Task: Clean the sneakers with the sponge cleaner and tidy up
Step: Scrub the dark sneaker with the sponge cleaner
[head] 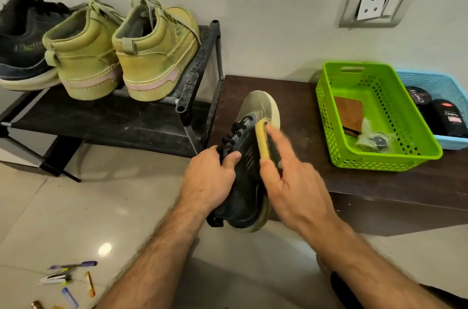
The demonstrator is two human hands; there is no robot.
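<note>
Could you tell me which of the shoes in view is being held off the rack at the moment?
The dark sneaker, gripped by the left hand over the brown bench. The two yellow-green shoes and the black shoe stand on the rack.

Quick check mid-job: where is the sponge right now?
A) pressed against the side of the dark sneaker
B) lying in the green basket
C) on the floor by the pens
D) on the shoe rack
A: the right hand holds the yellow sponge against the dark sneaker, which the left hand grips by the laces.

Dark bench (291,96), green basket (379,159), blue basket (450,142)
</note>
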